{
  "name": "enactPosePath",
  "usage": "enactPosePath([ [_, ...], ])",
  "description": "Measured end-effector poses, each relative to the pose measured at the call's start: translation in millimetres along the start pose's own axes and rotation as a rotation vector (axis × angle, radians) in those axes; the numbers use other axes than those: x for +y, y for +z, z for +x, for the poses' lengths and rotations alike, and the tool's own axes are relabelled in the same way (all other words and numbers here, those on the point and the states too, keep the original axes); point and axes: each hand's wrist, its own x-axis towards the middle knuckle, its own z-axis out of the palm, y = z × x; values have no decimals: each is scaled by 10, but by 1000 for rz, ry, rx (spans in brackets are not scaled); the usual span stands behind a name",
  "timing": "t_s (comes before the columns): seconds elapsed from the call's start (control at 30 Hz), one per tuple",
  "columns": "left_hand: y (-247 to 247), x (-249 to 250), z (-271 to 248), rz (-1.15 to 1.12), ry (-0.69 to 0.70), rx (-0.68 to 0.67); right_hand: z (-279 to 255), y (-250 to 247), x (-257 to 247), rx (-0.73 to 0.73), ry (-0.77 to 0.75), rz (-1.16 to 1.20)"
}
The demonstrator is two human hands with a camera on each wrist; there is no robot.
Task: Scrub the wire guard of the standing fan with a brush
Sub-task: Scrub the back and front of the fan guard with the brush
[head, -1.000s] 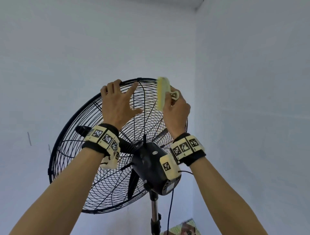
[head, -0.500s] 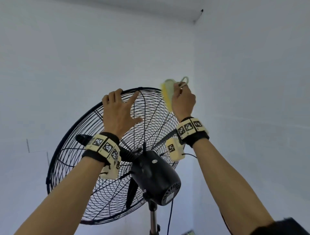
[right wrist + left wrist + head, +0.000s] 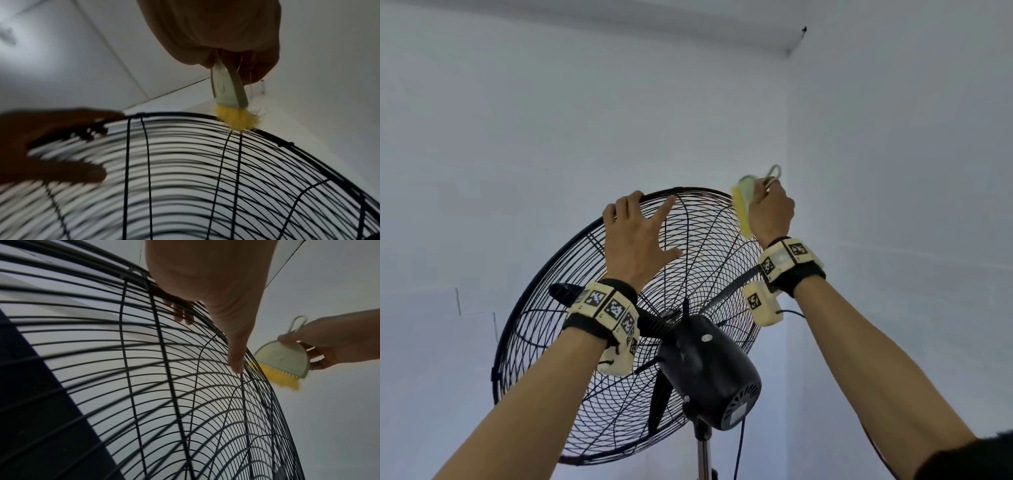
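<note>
1. The left hand has its fingers spread: the outer fingers hook over the rim of the wire guard at about 11 o'clock, the index lies straight along the wires toward 12, and the thumb is splayed flat against the mesh.
2. The right hand has its fingers curled round the pale handle of the brush, thumb pressed on its back; a small loop sticks up past the knuckles.
3. The brush's yellow bristles touch the guard's outer rim at about 1 o'clock, the head tilted edge-on to the wires.
4. The guard is black and round, seen from behind, tilted upward on the standing fan.
5. The black motor housing sits at the guard's centre on a metal pole.
6. Both wrists wear bands with printed markers.
7. White walls meet in a corner behind.
</note>
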Motion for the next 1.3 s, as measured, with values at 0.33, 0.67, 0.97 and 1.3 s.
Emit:
enactPosePath([
  [0.33, 9, -44, -14, -11, 5, 6, -216, 8, -235, -79, -318, 175],
  [0.67, 37, -63, -18, -33, -23, 26, -346, 94, -407, -119, -353, 76],
  [0.97, -24, 6, -26, -11, -35, 7, -211, 96, -543, -52, -292, 374],
  [1.3, -20, 3, -27, 11, -24, -5, -1, -2, -786, -126, -390, 93],
])
